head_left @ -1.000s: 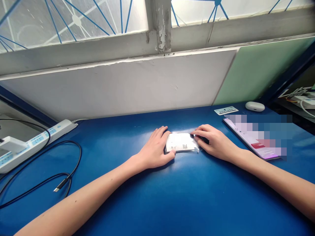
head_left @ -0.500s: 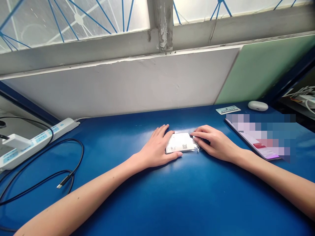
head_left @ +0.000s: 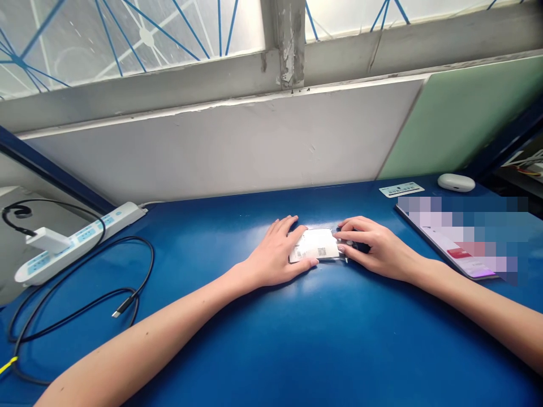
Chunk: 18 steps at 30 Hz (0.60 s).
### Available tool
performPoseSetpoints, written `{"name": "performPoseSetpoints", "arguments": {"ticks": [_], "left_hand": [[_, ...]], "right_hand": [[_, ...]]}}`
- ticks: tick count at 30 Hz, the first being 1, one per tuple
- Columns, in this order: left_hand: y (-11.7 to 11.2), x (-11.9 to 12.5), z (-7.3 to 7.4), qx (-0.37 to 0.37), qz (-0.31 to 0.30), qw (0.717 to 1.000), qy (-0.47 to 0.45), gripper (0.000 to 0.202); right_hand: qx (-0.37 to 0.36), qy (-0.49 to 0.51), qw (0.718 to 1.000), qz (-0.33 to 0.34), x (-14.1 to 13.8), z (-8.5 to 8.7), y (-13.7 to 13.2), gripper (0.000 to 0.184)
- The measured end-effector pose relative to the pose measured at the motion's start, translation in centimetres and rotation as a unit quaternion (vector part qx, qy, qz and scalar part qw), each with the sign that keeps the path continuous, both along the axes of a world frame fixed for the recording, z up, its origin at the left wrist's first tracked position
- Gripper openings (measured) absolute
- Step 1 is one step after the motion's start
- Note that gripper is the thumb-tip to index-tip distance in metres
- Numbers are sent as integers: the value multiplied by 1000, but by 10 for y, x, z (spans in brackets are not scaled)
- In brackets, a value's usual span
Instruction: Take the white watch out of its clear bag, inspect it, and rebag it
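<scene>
A small white packet (head_left: 316,244) in clear, shiny plastic lies flat on the blue table, with a QR code printed near its right end. Across its left end rests my left hand (head_left: 278,252), thumb along the near edge and index finger at the far edge, the other fingers stretched out on the table. My right hand (head_left: 373,246) is at the opposite end, its fingers curled and thumb and fingertips closed on the clear plastic edge. A dark patch shows under the right fingers; I cannot make out what it is.
At the left are a white power strip (head_left: 82,240) with a plugged-in charger (head_left: 48,240) and a looped black cable (head_left: 123,305). To the right lie a tablet-like device (head_left: 449,243), partly pixelated, a printed card (head_left: 401,190) and a white earbud case (head_left: 456,182). A wall panel (head_left: 237,147) stands behind the table.
The view has shifted slightly, so everything sits a little further right. My right fingers have shifted slightly at the packet's plastic end; the left hand keeps its place on it.
</scene>
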<state>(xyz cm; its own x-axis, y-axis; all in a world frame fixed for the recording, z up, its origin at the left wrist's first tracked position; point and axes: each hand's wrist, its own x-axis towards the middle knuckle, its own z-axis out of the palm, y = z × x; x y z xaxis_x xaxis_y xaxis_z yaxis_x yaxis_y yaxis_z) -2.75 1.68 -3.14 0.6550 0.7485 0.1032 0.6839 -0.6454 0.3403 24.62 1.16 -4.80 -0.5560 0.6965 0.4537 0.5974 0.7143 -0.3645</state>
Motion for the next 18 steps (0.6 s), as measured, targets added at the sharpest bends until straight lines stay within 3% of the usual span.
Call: {"name": "performPoseSetpoints", "arguments": {"ticks": [18], "left_hand": [[1, -1, 0, 0, -5, 1000, 4, 69]], "right_hand": [[-86, 32, 996, 2, -5, 6, -3, 8]]}}
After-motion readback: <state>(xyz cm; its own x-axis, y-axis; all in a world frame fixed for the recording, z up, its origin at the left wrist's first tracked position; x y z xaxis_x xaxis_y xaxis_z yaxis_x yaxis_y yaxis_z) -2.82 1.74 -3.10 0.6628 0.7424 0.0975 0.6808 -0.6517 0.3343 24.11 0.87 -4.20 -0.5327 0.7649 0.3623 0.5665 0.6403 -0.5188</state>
